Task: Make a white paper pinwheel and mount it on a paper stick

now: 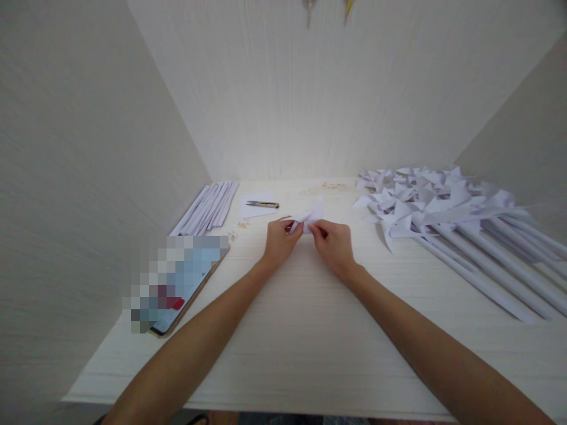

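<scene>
My left hand [280,239] and my right hand [333,245] meet over the middle of the pale table [310,348], both pinching a small folded piece of white paper [313,212]. The paper sticks up and away from my fingertips, with a pointed flap at its far end. My fingers hide its lower part.
A pile of white paper pinwheels on rolled paper sticks [447,215] fills the right side. Rolled paper sticks [208,208] lie at the left wall. A small cutter [262,204] rests on a paper square [254,209]. A tablet [177,280] lies at left. Walls enclose three sides.
</scene>
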`<state>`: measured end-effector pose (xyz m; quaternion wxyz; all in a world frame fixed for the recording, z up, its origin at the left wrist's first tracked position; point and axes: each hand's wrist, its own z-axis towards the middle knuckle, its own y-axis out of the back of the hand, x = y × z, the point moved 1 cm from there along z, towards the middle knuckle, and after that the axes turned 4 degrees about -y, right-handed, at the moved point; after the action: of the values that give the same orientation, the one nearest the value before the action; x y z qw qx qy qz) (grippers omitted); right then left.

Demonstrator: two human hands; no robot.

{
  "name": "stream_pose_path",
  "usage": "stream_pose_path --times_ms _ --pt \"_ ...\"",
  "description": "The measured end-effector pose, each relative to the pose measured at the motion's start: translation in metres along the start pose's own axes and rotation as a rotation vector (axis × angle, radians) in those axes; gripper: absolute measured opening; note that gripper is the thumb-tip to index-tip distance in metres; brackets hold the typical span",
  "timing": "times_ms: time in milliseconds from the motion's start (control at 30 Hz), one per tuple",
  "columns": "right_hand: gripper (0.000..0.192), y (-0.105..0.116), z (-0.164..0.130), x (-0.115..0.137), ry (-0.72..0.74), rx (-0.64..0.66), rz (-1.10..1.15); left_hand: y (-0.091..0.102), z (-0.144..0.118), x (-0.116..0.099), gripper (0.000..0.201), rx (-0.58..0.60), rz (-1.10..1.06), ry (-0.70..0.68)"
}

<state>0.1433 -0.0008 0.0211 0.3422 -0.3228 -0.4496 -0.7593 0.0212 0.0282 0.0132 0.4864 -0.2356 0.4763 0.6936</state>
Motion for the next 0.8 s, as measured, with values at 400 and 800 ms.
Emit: stream_pose_path --times_ms 400,800 --pt "0.025 0.002 0.003 0.001 0.074 0.035 -0.114 -0.002 0.001 0.006 0.018 0.015 0.053 -0.112" --pt "0.024 -0.003 0.003 0.000 0.045 0.041 -0.107 -0.001 0.001 0.005 0.016 -0.022 0.054 -0.085"
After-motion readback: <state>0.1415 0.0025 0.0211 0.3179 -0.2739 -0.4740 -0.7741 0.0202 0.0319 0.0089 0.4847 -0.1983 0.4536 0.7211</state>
